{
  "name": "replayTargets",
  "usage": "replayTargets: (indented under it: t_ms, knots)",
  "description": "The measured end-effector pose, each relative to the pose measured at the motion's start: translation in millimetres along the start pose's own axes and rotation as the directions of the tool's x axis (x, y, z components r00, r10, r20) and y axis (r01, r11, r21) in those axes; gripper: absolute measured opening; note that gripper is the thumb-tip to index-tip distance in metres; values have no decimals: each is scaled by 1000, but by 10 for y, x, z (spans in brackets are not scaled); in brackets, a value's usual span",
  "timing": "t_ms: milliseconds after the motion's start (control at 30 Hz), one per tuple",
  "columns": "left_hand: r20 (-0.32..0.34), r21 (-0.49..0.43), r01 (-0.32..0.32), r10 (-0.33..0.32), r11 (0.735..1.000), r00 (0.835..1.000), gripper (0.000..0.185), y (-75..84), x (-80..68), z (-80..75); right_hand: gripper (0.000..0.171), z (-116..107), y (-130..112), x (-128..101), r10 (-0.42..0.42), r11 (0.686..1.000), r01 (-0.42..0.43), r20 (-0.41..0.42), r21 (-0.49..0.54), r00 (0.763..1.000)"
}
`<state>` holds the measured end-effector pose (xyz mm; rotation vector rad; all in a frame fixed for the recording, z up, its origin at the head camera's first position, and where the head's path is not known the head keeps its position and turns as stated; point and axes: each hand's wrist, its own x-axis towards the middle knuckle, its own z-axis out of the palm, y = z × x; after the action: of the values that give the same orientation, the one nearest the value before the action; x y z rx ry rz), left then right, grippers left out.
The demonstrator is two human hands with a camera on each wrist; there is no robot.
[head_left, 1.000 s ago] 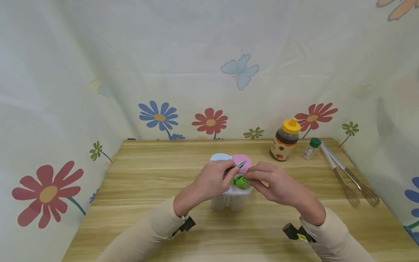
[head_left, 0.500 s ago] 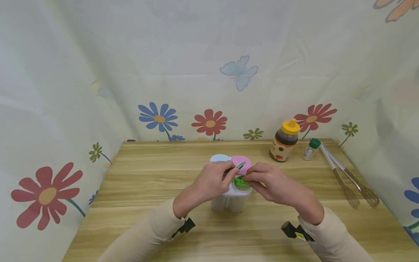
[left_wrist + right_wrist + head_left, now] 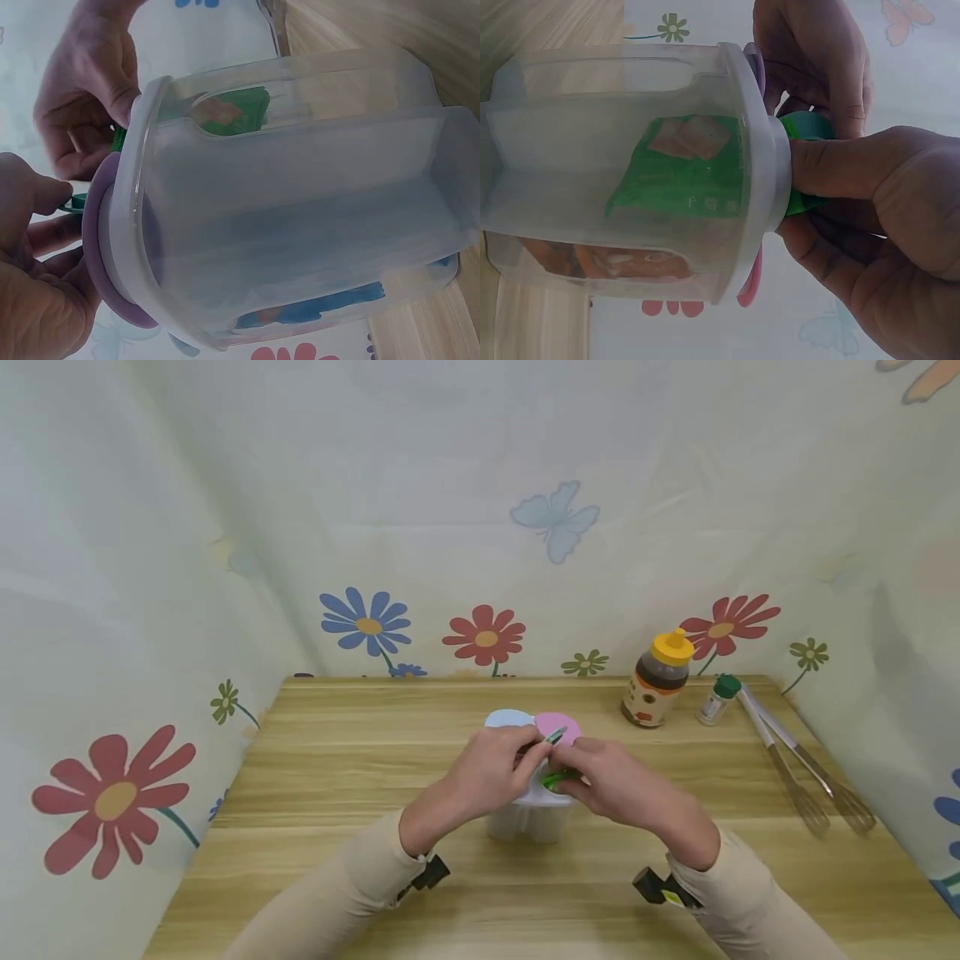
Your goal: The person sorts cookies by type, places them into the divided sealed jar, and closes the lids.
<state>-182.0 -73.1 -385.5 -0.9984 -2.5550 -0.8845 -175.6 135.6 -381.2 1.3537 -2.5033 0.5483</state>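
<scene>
While the translucent white plastic compartment container [image 3: 531, 814] stands at the middle of the wooden surface [image 3: 315, 777], the right hand [image 3: 615, 781] pinches the green round lid [image 3: 810, 161], pressed down onto its compartment. The left hand [image 3: 487, 772] steadies the container, fingers curled at the pink lid [image 3: 558, 727]. Blue lid [image 3: 506, 719] and pink lid already seated; green lid judged nearly closed. Far right corner: honey bottle with yellow cap [image 3: 657, 679].

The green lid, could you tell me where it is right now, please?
In the head view the green lid sits mid-table on the clear compartment container, pinched by the right hand, just in front of the pink lid.
</scene>
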Motion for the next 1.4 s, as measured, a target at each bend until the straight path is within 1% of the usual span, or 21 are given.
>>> replayTargets:
  t_ms: [67, 133, 200, 233, 367, 400, 467, 600, 733, 800, 900, 1033, 1133, 1267, 1400]
  knots:
    - [6, 5, -6, 6, 1000, 1000, 21, -2, 0, -3, 17, -2, 13, -8, -19, 1000, 19, -25, -1, 1000]
    - [7, 8, -15, 15, 1000, 1000, 21, -3, 1, -3, 14, -8, 27, -21, -57, 998, 56, -32, -22, 998]
    - [5, 6, -19, 19, 1000, 1000, 21, -1, 1, -4, 7, -18, 41, -34, -91, 995, 90, -11, -47, 996]
    - [3, 4, -19, 19, 1000, 1000, 20, -2, 1, -1, 6, -25, 48, -40, -105, 993, 105, 13, -49, 994]
    - [-5, -3, -15, 15, 1000, 1000, 19, 1, -3, 2, 26, -55, 69, -65, -128, 991, 131, 130, -14, 983]
    - [-7, -5, -15, 15, 1000, 1000, 19, 2, -5, 3, 30, -58, 77, -72, -132, 991, 133, 146, 3, 980]
    - [-10, -2, -17, 17, 1000, 1000, 19, 2, -9, 1, 31, -53, 98, -88, -134, 991, 129, 153, 40, 979]
    - [-7, -1, -21, 21, 1000, 1000, 20, 1, -9, -4, 26, -23, 155, -133, -137, 986, 128, 82, 110, 987]
    - [-11, 2, -14, 14, 1000, 1000, 19, -1, -11, -17, 21, 5, 197, -154, -146, 979, 141, 23, 149, 989]
    - [-10, 7, -17, 17, 1000, 1000, 19, 4, -10, -26, 21, 11, 208, -165, -142, 975, 139, 2, 173, 990]
    - [11, 11, -21, 21, 1000, 1000, 19, 11, -12, -27, 23, 1, 215, -192, -123, 971, 126, -28, 205, 992]
    - [54, 16, -14, 13, 1000, 998, 19, 26, -13, -28, 23, -36, 223, -226, -101, 974, 111, -63, 198, 993]
    - [67, 37, -21, 18, 999, 998, 21, 38, -23, -30, 22, -70, 226, -240, -88, 978, 100, -74, 182, 993]
    - [53, 85, -72, 67, 994, 996, 22, 38, -40, -16, 23, -110, 234, -259, -81, 979, 97, -96, 182, 992]
    - [25, 149, -170, 168, 974, 986, 23, 19, -75, 31, 28, -150, 258, -275, -98, 973, 122, -131, 194, 987]
